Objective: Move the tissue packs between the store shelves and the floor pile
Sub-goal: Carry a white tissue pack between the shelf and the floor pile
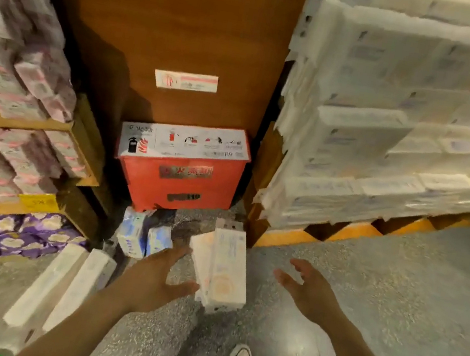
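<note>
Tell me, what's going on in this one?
A person stands in a store aisle with both arms stretched out. The left hand is open, fingers against the side of a white tissue pack; the blur hides whether the pack rests on the floor or is in the air. The right hand is open and apart from it. Blue packs lie by a red box.

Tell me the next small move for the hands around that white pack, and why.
Probably bring the right hand in against the right side of the white pack. The left hand is at its left edge with straight fingers, while the right hand is open and apart from it, so nothing grips the tilted pack yet. Whether it rests on the floor is unclear.
</note>
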A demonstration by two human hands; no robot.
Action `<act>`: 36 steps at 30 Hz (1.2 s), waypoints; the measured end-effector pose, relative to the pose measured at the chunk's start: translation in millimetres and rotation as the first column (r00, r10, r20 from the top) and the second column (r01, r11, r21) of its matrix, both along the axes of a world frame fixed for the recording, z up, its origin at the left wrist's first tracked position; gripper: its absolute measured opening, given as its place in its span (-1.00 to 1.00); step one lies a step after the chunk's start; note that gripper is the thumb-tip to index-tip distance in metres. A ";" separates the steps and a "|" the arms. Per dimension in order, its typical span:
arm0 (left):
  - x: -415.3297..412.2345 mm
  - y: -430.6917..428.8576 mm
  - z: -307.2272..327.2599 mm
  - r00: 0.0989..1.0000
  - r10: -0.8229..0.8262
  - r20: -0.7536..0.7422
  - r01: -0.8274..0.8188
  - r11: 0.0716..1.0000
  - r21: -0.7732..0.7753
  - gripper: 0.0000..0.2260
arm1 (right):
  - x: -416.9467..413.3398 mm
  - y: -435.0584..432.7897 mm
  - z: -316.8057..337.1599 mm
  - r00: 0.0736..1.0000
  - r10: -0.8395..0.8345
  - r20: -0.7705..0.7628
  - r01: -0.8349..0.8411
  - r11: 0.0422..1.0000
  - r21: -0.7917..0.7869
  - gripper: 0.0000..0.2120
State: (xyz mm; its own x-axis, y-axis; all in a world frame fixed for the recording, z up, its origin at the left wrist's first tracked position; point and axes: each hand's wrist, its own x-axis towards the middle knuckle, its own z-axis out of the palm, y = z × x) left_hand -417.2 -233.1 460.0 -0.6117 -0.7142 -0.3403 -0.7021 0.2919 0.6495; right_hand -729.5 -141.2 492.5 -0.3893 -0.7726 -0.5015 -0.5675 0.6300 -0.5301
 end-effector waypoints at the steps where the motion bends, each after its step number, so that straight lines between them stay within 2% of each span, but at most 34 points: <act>1: -13.3 -6.2 -20.1 1.000 0.025 0.011 -0.026 0.999 0.018 -0.01 | -14.2 -12.1 -19.5 1.000 0.007 -0.001 -0.007 1.000 0.015 -0.30; 5: -70.6 -38.8 -120.7 0.995 0.094 0.024 -0.095 0.995 0.028 0.00 | -59.1 -52.5 -121.1 1.000 0.017 0.000 -0.017 1.000 0.019 -0.30; 9: -112.8 -76.6 -256.7 0.993 0.116 0.039 -0.118 0.992 0.052 -0.04 | -85.5 -85.2 -254.3 0.999 0.041 -0.002 -0.041 0.998 0.053 -0.29; 13: -141.5 -106.7 -382.4 0.988 0.154 0.035 -0.155 0.987 0.046 0.04 | -104.1 -115.4 -390.0 0.997 0.070 -0.014 -0.069 0.994 0.080 -0.25; 17: -170.1 -124.4 -488.5 0.983 0.184 0.026 -0.185 0.979 0.088 -0.08 | -109.0 -138.9 -501.4 0.995 0.092 0.039 -0.094 0.992 0.078 -0.20; 21: -196.7 -135.9 -570.8 0.954 0.298 0.018 -0.298 0.947 0.121 -0.12 | -109.4 -155.6 -586.7 0.993 0.027 0.115 -0.035 0.997 0.069 -0.20; 23: -207.8 -139.3 -603.0 0.925 0.378 0.045 -0.380 0.907 0.179 -0.12 | -108.1 -160.9 -619.9 0.968 -0.076 0.240 0.062 0.996 0.066 -0.32; 25: -214.1 -136.8 -627.3 0.899 0.433 0.061 -0.435 0.873 0.218 -0.15 | -102.3 -162.2 -643.0 0.897 -0.158 0.412 0.137 0.987 0.080 -0.53; 28: -219.6 -129.3 -642.6 0.882 0.469 0.042 -0.468 0.864 0.187 -0.33 | -96.1 -161.4 -668.4 0.744 -0.274 0.609 0.249 0.960 0.127 -0.49; 31: -219.8 -124.6 -638.4 0.881 0.472 0.024 -0.468 0.865 0.179 -0.38 | -89.4 -158.1 -665.3 0.663 -0.340 0.666 0.337 0.931 0.140 -0.69; 33: -215.9 -123.1 -627.7 0.879 0.477 -0.017 -0.465 0.864 0.196 -0.39 | -86.9 -155.7 -651.0 0.659 -0.356 0.663 0.382 0.917 0.113 -0.78; 36: -203.4 -122.9 -587.3 0.861 0.499 -0.095 -0.469 0.852 0.233 -0.41 | -85.8 -156.8 -604.7 0.677 -0.332 0.657 0.400 0.915 0.050 -0.69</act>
State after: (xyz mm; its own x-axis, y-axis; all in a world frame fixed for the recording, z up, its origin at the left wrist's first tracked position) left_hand -620.6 -355.9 -127.2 -0.2592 -0.8609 -0.4379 -0.6136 -0.2033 0.7630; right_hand -815.3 -298.0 -112.2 -0.2629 -0.6924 -0.6719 0.1956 0.6437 -0.7399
